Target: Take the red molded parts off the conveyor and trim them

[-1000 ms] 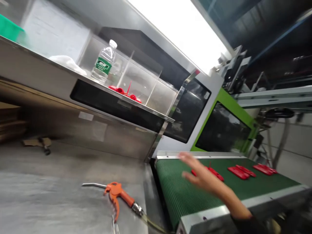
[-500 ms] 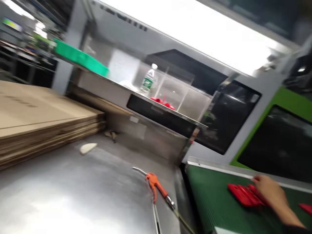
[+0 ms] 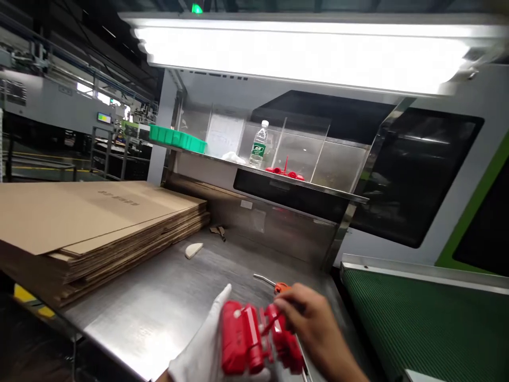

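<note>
Bottom centre of frame: glossy red moulded plastic part (image 3: 254,342) cradled from below in white-gloved left hand (image 3: 202,347), bare right hand (image 3: 314,326) pinching its right end, fingers (image 3: 284,307) closed on a small red tab, all just above brushed steel table (image 3: 159,302). Orange-handled air blow gun (image 3: 274,284) on table just behind right hand, stack of flat brown cardboard sheets (image 3: 95,223) at left, green ribbed conveyor belt (image 3: 429,323) at lower right. Clear plastic water bottle with green label (image 3: 259,144) on steel shelf, upper centre.

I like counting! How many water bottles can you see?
1. The water bottle stands upright on the steel shelf at the back, beside some small red parts. Others could be hidden outside the view.
</note>
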The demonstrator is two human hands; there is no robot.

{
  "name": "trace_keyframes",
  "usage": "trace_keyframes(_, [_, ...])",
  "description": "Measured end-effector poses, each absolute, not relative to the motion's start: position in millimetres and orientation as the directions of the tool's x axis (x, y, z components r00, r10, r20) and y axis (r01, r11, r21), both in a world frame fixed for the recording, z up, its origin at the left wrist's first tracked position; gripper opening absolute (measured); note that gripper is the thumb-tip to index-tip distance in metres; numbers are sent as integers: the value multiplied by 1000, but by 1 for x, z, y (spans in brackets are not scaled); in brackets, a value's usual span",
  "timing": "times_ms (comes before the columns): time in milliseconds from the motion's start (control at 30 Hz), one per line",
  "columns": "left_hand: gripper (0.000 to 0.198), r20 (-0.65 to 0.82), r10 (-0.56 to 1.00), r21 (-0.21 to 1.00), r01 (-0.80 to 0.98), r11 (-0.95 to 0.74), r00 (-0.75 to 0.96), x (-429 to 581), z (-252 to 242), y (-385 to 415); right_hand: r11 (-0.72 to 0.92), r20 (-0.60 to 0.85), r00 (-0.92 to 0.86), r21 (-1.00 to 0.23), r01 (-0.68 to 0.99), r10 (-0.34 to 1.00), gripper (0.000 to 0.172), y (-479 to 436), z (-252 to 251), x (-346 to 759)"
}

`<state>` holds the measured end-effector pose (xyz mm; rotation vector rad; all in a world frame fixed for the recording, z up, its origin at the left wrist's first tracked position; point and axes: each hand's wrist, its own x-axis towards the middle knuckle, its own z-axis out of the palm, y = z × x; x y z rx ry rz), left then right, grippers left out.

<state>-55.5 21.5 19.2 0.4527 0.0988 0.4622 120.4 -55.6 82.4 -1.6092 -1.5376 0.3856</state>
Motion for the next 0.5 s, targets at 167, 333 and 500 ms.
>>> trace_keyframes(167, [41,-27,489,243,-469,849,872,-100,1,26,362,457,-27,-666,652,889,24,-23,46,84])
trace_keyframes(333, [55,10,563,161,-557,815,826,-109,-13,25,472,436,-197,-725,502,878,35,-22,32,104])
trace_keyframes(500, [50,-48,622,281,-587,759,782,-93,-12,24,104,113,30,-971,216,993,63,-12,-19,138])
